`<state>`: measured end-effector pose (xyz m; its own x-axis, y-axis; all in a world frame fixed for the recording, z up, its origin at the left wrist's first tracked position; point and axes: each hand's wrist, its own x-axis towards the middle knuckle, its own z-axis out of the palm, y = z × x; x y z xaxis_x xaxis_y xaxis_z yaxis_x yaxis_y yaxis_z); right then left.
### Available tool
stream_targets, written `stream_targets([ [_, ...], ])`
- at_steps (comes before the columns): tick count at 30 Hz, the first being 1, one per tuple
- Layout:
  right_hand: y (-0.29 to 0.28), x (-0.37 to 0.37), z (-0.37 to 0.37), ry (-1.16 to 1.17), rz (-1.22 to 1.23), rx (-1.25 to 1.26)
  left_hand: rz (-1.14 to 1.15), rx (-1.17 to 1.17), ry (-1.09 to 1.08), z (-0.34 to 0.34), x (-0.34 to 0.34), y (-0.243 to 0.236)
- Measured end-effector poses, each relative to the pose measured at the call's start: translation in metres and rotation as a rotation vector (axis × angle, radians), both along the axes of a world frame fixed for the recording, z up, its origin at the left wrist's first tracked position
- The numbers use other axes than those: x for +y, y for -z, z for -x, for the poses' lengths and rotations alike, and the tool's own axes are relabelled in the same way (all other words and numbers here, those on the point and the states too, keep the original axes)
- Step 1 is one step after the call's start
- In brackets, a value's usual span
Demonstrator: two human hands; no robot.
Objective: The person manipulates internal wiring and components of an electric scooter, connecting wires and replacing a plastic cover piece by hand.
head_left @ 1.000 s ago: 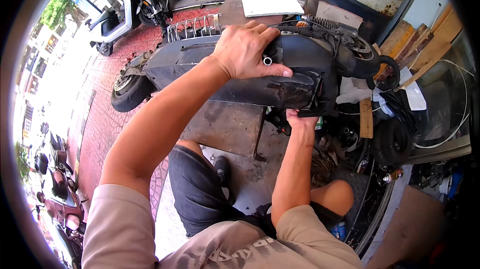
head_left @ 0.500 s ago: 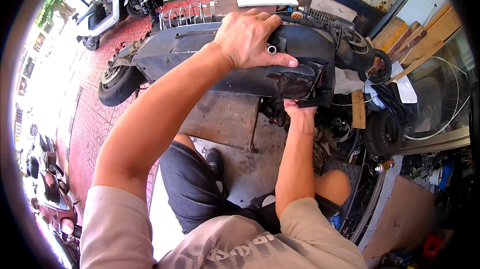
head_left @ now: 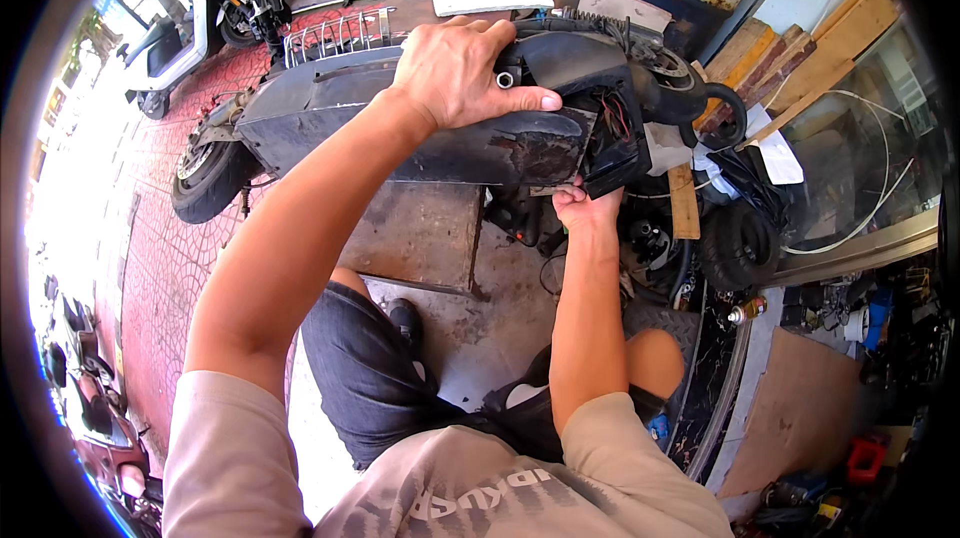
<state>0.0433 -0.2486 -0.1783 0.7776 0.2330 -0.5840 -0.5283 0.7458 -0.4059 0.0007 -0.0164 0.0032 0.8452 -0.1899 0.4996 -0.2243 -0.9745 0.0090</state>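
My left hand (head_left: 465, 73) clamped over top of worn black plastic scooter body (head_left: 420, 128), thumb along side. My right hand (head_left: 585, 208) beneath front end, pinching small grey metal tool (head_left: 553, 190) against exposed wiring (head_left: 615, 123).

1. My left hand (head_left: 455, 73) and right hand (head_left: 583, 206) are bare, no gloves.
2. I wear a beige short-sleeved T-shirt (head_left: 480, 483) with dark lettering.
3. Dark denim shorts (head_left: 365, 378) and dark shoes (head_left: 405, 318).

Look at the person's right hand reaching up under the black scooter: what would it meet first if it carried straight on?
The right hand points upward, so it would probably first meet the scooter's black underside panel just above its fingers, though depth is unclear.
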Motion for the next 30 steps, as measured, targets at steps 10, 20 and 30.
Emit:
stream_targets([
  [10, 0.002, 0.003, 0.030, -0.021, 0.089, -0.012, 0.057, 0.052, -0.019, -0.001, 0.003, -0.003],
  [20, -0.004, -0.004, 0.034, -0.095, 0.151, -0.179, 0.018, 0.038, 0.080, -0.008, 0.022, -0.016],
  [30, -0.037, -0.019, 0.034, -0.026, 0.340, -0.578, 0.097, 0.069, 0.026, -0.016, 0.008, -0.023],
])
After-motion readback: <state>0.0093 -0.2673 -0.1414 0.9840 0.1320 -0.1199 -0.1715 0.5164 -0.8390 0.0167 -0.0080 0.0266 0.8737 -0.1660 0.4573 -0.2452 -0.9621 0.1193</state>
